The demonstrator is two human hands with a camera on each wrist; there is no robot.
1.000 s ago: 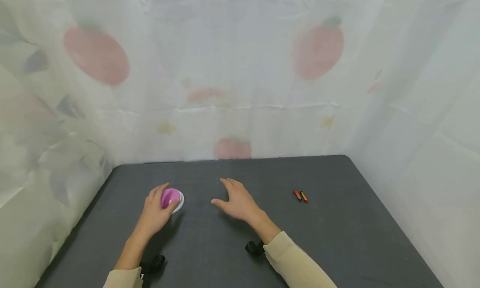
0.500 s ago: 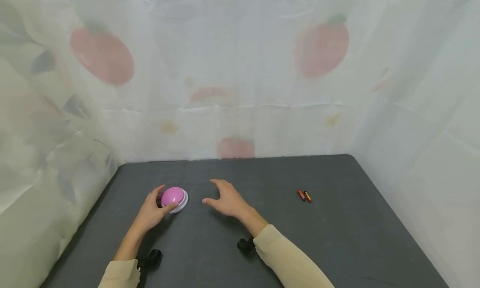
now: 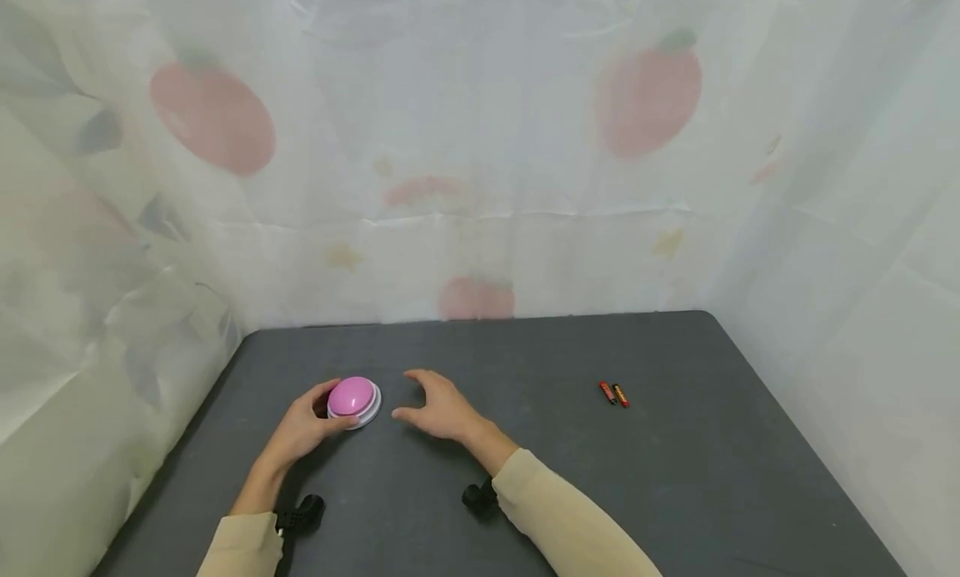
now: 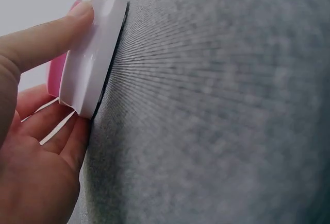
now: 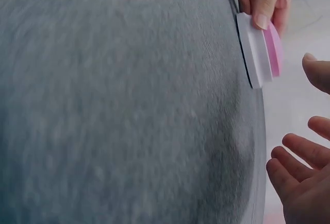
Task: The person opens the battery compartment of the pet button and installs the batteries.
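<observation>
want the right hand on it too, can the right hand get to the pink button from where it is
Probably yes: the right hand hovers open just beside the pink button, bare table between. The left hand grips only its other side.

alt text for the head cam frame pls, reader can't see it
A person's left hand grips a pink domed button on a white base on a dark grey table, while the open right hand hovers just beside it. Two small red and orange batteries lie farther right; pale fruit-print fabric surrounds the table.

Head view looks down from above; both wrist views closely share the pink button (image 3: 353,398).
</observation>
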